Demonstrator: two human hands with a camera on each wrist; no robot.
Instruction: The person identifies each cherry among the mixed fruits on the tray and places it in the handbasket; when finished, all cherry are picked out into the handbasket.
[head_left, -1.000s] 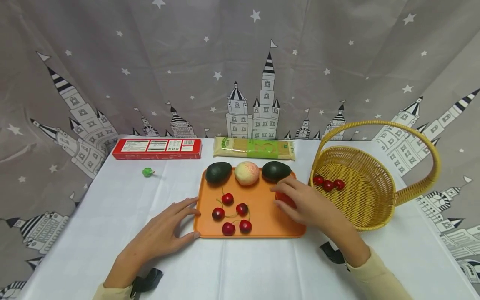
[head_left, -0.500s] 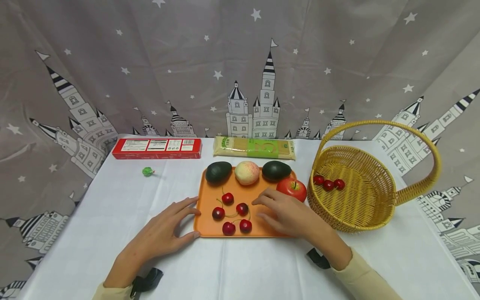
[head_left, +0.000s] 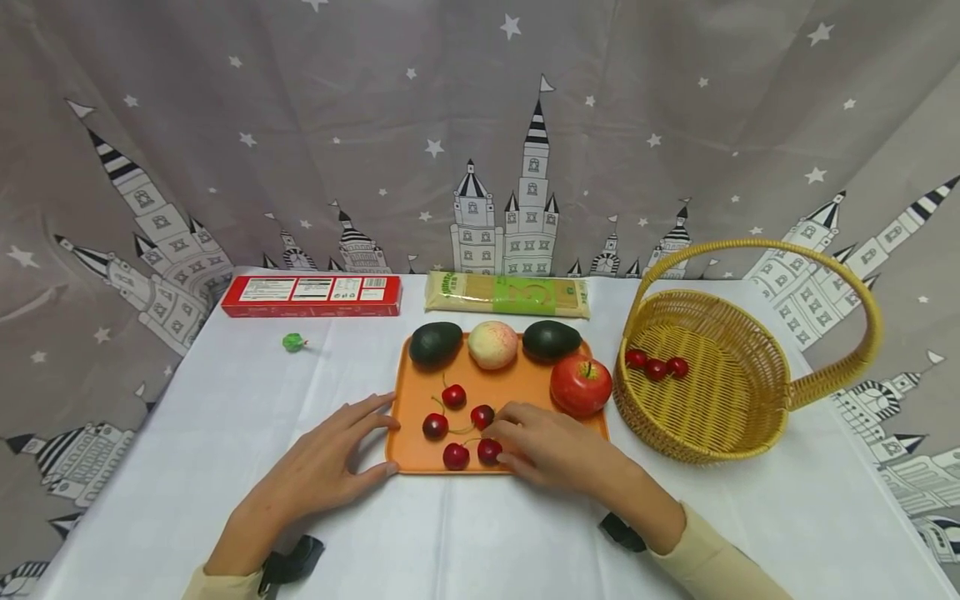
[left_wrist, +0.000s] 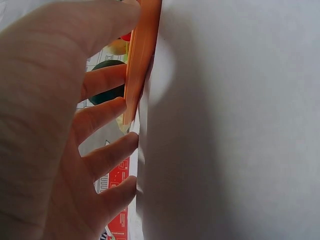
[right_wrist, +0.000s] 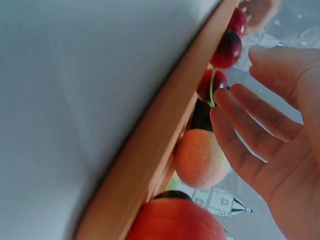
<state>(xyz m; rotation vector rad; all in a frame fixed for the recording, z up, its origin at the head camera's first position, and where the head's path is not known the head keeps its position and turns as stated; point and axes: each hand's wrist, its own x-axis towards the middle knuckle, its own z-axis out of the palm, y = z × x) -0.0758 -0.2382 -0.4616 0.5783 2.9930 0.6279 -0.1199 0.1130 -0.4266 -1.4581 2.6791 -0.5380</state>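
Note:
An orange tray (head_left: 525,385) holds several dark red cherries (head_left: 454,456) with green stems, a red apple (head_left: 581,386), a peach (head_left: 492,345) and two dark green avocados (head_left: 436,345) (head_left: 551,341). My left hand (head_left: 322,467) rests at the tray's left edge, thumb and fingers spread and touching the rim. Over the tray's front right, my right hand (head_left: 551,446) reaches to the nearest cherry (head_left: 490,451). In the right wrist view its thumb and fingers stand apart, with no cherry gripped between them.
A yellow wicker basket (head_left: 750,400) with a tall handle stands right of the tray, several cherries (head_left: 656,368) inside. Behind the tray lie a red box (head_left: 312,297) and a noodle packet (head_left: 507,296). A small green item (head_left: 293,342) lies on the white tablecloth (head_left: 225,400).
My right hand has come off the apple, leaving it at the tray's right side, and has moved left to the cherries. My left hand stays at the rim.

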